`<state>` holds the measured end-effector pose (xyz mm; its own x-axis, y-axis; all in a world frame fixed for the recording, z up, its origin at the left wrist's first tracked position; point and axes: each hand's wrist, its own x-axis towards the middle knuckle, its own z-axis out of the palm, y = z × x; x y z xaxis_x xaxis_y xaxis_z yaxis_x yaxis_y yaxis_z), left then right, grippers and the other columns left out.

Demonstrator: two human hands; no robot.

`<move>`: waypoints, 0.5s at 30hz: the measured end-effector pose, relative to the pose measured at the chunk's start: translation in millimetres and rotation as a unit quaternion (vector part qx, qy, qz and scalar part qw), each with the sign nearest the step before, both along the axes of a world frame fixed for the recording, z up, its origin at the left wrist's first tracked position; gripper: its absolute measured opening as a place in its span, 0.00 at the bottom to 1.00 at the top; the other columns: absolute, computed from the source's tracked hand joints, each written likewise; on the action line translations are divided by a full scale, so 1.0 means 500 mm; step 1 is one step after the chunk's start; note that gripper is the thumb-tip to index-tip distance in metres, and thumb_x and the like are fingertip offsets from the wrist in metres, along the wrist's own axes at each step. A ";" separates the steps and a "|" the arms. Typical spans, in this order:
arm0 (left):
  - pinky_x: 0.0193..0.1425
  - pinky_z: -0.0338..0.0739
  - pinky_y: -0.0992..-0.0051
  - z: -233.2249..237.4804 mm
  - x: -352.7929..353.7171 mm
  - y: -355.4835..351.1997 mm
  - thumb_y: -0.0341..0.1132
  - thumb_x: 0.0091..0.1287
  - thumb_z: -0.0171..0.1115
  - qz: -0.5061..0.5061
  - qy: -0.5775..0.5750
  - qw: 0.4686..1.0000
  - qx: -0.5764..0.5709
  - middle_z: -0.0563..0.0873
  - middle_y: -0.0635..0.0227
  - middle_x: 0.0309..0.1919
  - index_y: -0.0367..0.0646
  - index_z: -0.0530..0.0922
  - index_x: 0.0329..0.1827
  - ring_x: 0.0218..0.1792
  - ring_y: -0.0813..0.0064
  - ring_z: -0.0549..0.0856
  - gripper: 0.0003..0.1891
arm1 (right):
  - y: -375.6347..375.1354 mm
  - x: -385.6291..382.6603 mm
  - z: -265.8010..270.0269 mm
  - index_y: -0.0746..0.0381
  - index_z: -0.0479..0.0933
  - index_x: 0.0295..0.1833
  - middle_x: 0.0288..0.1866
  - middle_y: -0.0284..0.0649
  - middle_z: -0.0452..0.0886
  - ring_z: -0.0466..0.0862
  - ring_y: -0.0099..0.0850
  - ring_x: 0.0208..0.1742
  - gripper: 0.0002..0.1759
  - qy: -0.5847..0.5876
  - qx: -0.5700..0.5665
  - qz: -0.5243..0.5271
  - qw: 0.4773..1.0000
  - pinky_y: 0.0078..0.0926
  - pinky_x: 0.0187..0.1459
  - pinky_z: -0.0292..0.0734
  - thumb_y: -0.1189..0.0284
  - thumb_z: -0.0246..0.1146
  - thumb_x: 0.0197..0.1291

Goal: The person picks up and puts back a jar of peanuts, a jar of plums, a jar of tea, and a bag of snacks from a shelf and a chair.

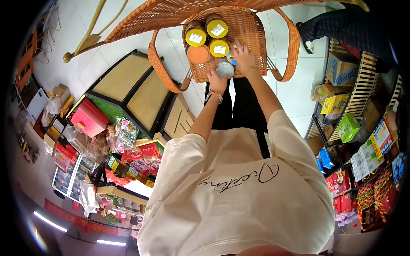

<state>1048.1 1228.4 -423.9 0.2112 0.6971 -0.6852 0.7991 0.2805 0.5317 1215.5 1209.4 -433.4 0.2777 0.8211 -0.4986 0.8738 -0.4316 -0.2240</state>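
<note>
A wicker chair (244, 25) in front of me bears a cluster of jars. Three have yellow lids with white labels: a left jar (196, 37), a back jar (217, 28) and a front jar (219, 48). A jar with an orange lid (198, 54) stands beside them. My left hand (217, 82) is closed around the near side of a round container with a pale grey top (225, 69). My right hand (244, 59) lies over the seat, fingers spread, next to a small blue item (231, 58) that it partly hides.
Looped wicker armrests rise at both sides, a left armrest (159, 64) and a right armrest (292, 51). A black-framed display stand (128, 91) with packaged snacks is on the left. Slatted shelves (361, 85) with boxes line the right. Another person's leg (337, 27) shows at upper right.
</note>
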 end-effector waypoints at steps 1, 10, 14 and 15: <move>0.59 0.70 0.58 0.004 0.003 -0.007 0.31 0.50 0.66 0.005 -0.003 1.000 0.022 0.66 0.44 0.54 0.40 0.65 0.59 0.52 0.41 0.73 0.31 | 0.003 0.000 -0.003 0.46 0.57 0.69 0.69 0.37 0.57 0.65 0.41 0.63 0.55 -0.003 -0.009 0.008 1.000 0.46 0.54 0.73 0.64 0.77 0.31; 0.63 0.64 0.63 0.010 -0.032 0.008 0.39 0.57 0.63 0.096 0.010 0.995 0.011 0.71 0.46 0.54 0.36 0.72 0.55 0.56 0.55 0.70 0.24 | -0.033 0.002 0.020 0.51 0.58 0.67 0.63 0.45 0.60 0.63 0.48 0.61 0.56 0.051 0.002 -0.234 0.971 0.50 0.56 0.68 0.62 0.78 0.26; 0.56 0.69 0.65 0.058 -0.049 0.006 0.38 0.55 0.66 0.035 -0.007 0.999 0.006 0.71 0.50 0.52 0.37 0.71 0.56 0.50 0.57 0.73 0.26 | -0.065 0.007 0.088 0.55 0.56 0.67 0.62 0.50 0.59 0.60 0.53 0.62 0.57 0.063 0.056 -0.338 0.938 0.50 0.61 0.63 0.60 0.78 0.26; 0.54 0.71 0.65 0.085 -0.045 0.011 0.37 0.55 0.66 0.006 -0.020 1.000 0.010 0.70 0.49 0.50 0.37 0.70 0.56 0.47 0.56 0.75 0.26 | -0.070 0.009 0.117 0.57 0.56 0.67 0.61 0.53 0.59 0.60 0.55 0.61 0.56 0.074 0.061 -0.348 0.933 0.49 0.62 0.61 0.59 0.77 0.28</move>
